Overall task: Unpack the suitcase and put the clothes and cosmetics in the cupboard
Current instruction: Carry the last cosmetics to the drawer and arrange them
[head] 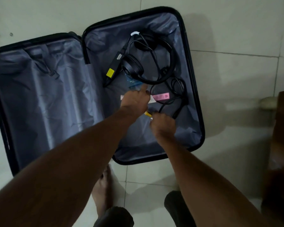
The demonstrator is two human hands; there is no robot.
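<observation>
1. The suitcase [193, 89] lies open; cosmetics sit mid-shell, below the headphones [147, 63].
2. Left hand [135, 99] reaches the blue bottle [133, 82], fingers extended.
3. Right hand [161, 124] seemingly pinches a yellow tube [147, 113] (blurred).
4. Lift clear of the cable [175, 95].

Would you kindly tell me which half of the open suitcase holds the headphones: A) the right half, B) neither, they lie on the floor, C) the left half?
A: the headphones lie on the grey lining of the right half of the suitcase, beyond both hands.
</observation>
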